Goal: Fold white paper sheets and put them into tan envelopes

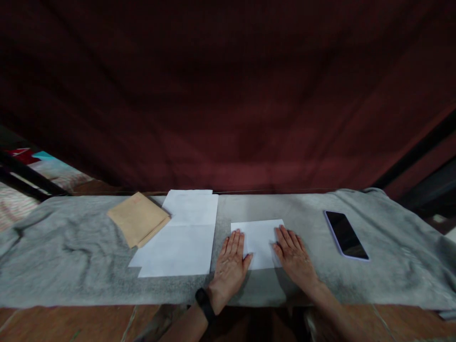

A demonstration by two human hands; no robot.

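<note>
A small white sheet of paper point(261, 242) lies flat in front of me on the grey cloth; whether it is folded I cannot tell. My left hand point(231, 261) rests on its left edge, fingers stretched out and thumb apart. On the right edge lies my right hand point(294, 254), flat, its fingers pointing away from me. Neither hand grips anything. Larger white sheets point(185, 244) are stacked unevenly to the left of my left hand. Brown envelopes point(138, 216) overlap the left side of that stack.
A phone point(347, 235) with a light purple edge lies to the right of my right hand. Grey cloth point(81, 251) covers the low surface, wrinkled at both ends. Behind it hangs a dark red curtain point(242, 104). Tiled floor point(107, 323) shows along the near side.
</note>
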